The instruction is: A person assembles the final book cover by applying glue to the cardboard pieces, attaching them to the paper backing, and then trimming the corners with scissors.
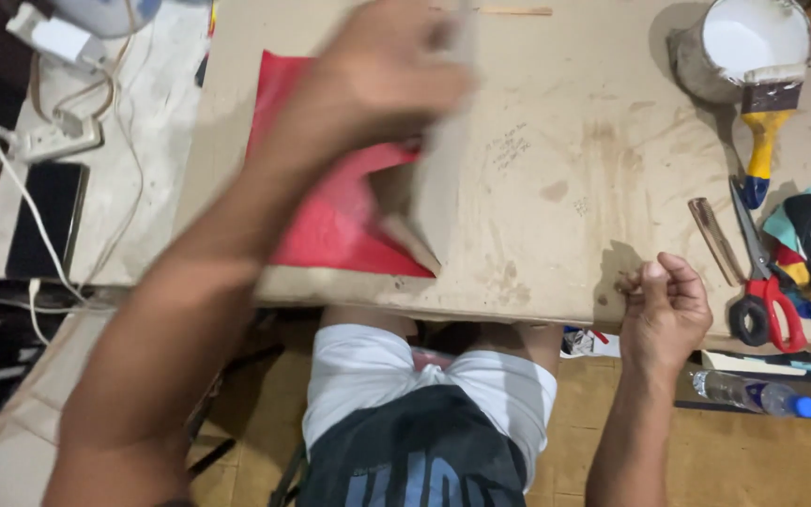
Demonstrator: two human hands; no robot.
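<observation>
Red sheet (330, 216) far left on the tan tabletop (556, 188); right, red-handled scissors (764, 282), a yellow-and-blue-handled brush (764, 131), white paint in a pot (743, 42).

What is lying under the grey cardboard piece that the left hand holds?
Under the grey cardboard piece, held by the blurred left hand, lies a red sheet on the table. Its covered right part cannot be seen.

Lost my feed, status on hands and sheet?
Left hand blurred, gripping grey card piece over red sheet. Right hand fisted at table edge, apart. Scissors right, clear.
</observation>
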